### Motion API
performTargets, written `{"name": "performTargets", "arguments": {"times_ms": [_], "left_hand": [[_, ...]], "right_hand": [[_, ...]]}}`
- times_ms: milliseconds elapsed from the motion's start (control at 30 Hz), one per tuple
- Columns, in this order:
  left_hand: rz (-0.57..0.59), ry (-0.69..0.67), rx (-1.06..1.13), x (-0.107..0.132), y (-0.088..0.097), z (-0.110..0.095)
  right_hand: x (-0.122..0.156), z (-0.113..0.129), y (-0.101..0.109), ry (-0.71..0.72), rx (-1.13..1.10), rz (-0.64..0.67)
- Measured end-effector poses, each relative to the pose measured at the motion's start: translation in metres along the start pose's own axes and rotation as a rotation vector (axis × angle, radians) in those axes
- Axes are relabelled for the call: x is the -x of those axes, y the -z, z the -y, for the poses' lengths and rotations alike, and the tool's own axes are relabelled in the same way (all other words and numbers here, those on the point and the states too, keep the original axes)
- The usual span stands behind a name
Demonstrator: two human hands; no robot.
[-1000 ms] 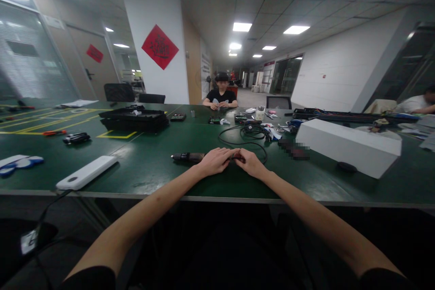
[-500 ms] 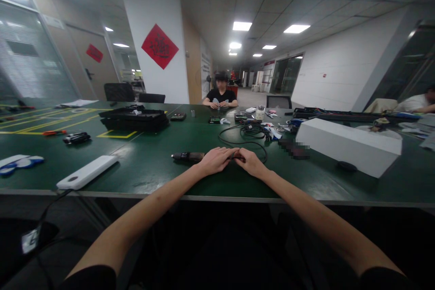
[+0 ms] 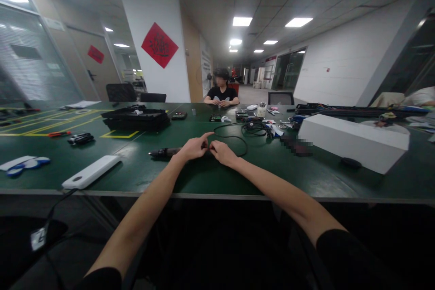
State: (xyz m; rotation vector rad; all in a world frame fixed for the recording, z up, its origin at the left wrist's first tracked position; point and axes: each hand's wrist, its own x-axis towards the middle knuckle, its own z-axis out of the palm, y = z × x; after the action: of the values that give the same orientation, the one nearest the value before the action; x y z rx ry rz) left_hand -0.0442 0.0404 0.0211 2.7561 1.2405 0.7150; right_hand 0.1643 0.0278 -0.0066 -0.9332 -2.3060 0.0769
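My left hand lies over the rear of a dark pen-shaped electric tool on the green table, forefinger stretched out, the other fingers curled on it. My right hand meets it from the right and pinches the tool's end where a black cable leaves. The cable loops away toward the table's middle.
A white flat device lies front left, a long white box right, a stack of black trays back left. Tangled cables and small parts sit behind my hands. A person in black sits opposite; another person is far right.
Both hands and the tool have shifted left and a little away from me; the left forefinger now sticks out. The camera has turned slightly, and the cable loop has moved with the tool.
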Motion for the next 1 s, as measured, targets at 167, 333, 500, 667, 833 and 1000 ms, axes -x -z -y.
{"name": "performTargets", "arguments": {"times_ms": [167, 333, 500, 667, 833, 1000], "left_hand": [[0.089, 0.297, -0.031, 0.016, 0.025, 0.06], [0.083, 0.466, -0.093, 0.023, 0.033, 0.081], [0.069, 0.346, -0.037, 0.017, 0.023, 0.055], [0.018, 0.122, -0.035, 0.006, 0.01, 0.012], [-0.002, -0.139, -0.002, -0.005, -0.006, -0.031], [0.012, -0.318, -0.072, -0.017, -0.029, -0.059]], "right_hand": [[-0.06, 0.044, -0.066, -0.144, 0.079, -0.011], [-0.082, 0.072, -0.095, -0.25, 0.087, 0.011], [-0.057, 0.048, -0.056, -0.207, 0.064, 0.085], [0.007, -0.004, 0.01, 0.018, 0.0, 0.1], [0.078, -0.05, 0.075, -0.03, -0.102, 0.039], [0.114, -0.066, 0.105, -0.105, -0.119, 0.012]]}}
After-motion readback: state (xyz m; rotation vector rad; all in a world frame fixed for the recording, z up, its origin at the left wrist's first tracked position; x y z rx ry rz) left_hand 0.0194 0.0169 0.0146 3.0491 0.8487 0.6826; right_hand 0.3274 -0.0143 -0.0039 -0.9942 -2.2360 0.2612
